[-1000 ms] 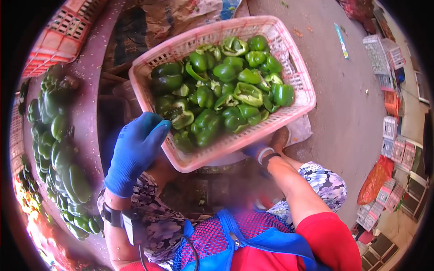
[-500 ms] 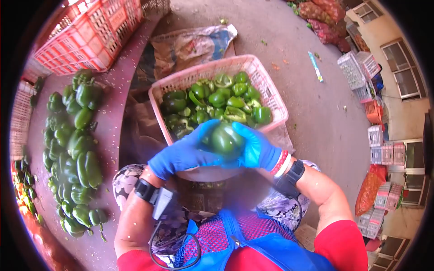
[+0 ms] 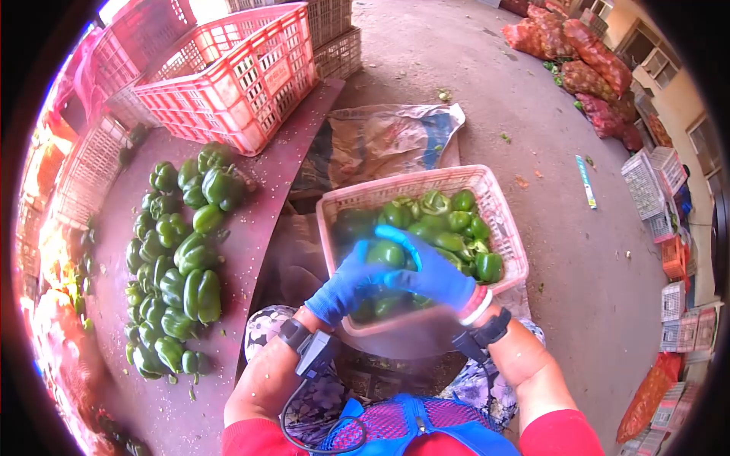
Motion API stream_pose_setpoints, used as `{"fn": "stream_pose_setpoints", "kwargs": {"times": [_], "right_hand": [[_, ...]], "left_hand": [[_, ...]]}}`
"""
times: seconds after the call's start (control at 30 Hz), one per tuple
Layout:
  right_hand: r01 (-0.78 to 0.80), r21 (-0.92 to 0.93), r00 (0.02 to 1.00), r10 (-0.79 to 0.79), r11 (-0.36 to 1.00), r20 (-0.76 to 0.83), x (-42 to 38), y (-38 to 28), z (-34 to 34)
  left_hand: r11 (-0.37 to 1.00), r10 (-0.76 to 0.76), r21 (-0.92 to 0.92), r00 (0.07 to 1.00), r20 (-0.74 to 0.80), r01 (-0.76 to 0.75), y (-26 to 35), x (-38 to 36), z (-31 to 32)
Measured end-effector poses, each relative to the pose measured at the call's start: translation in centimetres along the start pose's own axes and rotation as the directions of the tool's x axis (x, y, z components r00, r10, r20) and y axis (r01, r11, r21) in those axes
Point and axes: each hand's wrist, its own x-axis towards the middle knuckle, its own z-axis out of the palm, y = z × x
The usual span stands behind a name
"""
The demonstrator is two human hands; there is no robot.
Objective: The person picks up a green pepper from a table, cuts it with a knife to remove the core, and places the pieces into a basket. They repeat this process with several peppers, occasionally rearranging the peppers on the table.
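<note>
My left hand (image 3: 351,283), in a blue glove, grips the left side of a green bell pepper (image 3: 385,254). My right hand (image 3: 435,275), gloved the same way, curls around that pepper from the right, index finger over its top and thumb along the near side. Both hands are above a pink plastic basket (image 3: 498,201), toward its near left part. Inside the basket lie several green peppers (image 3: 449,242), some of them cut open. The near part of the basket is partly hidden by my hands and a blur.
On the reddish table (image 3: 251,228) at my left lies a pile of whole green peppers (image 3: 171,262). A red crate (image 3: 236,83) stands at its far end. A printed sack (image 3: 388,140) lies beyond the basket. Filled net sacks (image 3: 597,57) and stacked crates (image 3: 650,186) line the right side.
My view has shifted left, so the scene sits farther right and lower. Both hands have moved forward over the basket with the pepper, and my right fingers now arch over it.
</note>
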Motion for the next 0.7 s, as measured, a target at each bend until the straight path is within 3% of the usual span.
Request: {"fn": "stream_pose_setpoints", "kwargs": {"times": [0.07, 0.1, 0.17, 0.2, 0.23, 0.3, 0.4, 0.43, 0.5, 0.57, 0.63, 0.67, 0.7], "right_hand": [[0.033, -0.068, 0.999, -0.031, 0.997, 0.043, 0.2, -0.7, -0.6], [0.039, -0.045, 0.999, -0.039, 0.998, -0.008, 0.3, -0.4, -0.5], [0.064, -0.011, 0.992, -0.065, 0.998, -0.105, 0.2, 0.0, -0.2], [0.041, -0.037, 0.983, -0.047, 0.998, -0.177, 0.2, 0.8, 0.2], [-0.025, 0.051, 0.973, 0.036, 0.998, -0.229, 0.2, 0.1, 0.5], [-0.038, 0.254, 0.954, 0.11, 0.966, -0.277, 0.6, 0.4, 0.9], [-0.038, 0.23, 0.963, 0.097, 0.972, -0.251, 1.2, -0.6, 0.4], [-0.051, 0.211, 0.975, 0.095, 0.976, -0.201, 1.6, -1.0, 0.0], [-0.133, 0.151, 0.989, 0.141, 0.98, -0.041, 2.2, -2.4, -0.7], [-0.257, 0.201, 0.965, 0.238, 0.945, 0.113, 3.4, -4.5, -1.3], [-0.39, 0.158, 0.904, 0.345, 0.907, 0.253, 5.7, -6.3, -2.3], [-0.359, 0.214, 0.92, 0.305, 0.909, 0.246, 7.2, -5.8, -2.6], [-0.363, 0.165, 0.918, 0.321, 0.917, 0.234, 9.1, -5.2, -3.0]], "left_hand": [[0.998, 0.043, 0.048, 0.999, 0.031, -0.045, -0.3, 0.3, -0.7], [0.992, 0.075, 0.098, 0.996, 0.045, -0.079, -0.8, 0.6, -1.1], [0.996, -0.034, -0.081, 0.999, 0.023, 0.036, 0.4, 0.6, 0.0], [0.989, -0.046, -0.135, 0.995, 0.091, 0.059, 0.6, 1.2, -0.5], [0.979, -0.058, -0.186, 0.985, 0.16, 0.088, 0.9, 1.7, -0.9], [0.96, -0.085, -0.253, 0.987, 0.137, 0.118, 2.0, 1.6, -0.5], [0.997, -0.028, -0.066, 0.995, 0.091, 0.035, 3.6, 0.4, -0.2], [0.981, 0.009, 0.191, 0.996, 0.083, -0.024, 4.6, 0.0, 0.1], [0.96, 0.086, 0.258, 0.991, 0.099, -0.109, 4.3, -0.4, -0.2], [0.982, 0.012, 0.185, 0.989, 0.147, -0.04, 5.0, -1.3, -1.0], [0.995, 0.002, -0.099, 0.989, 0.151, 0.013, 3.3, -1.1, -2.0], [0.976, 0.04, -0.218, 0.983, 0.181, 0.0, 3.4, -0.9, -2.2], [0.948, 0.033, -0.317, 0.999, 0.038, -0.019, 3.0, -1.7, -2.4]]}}
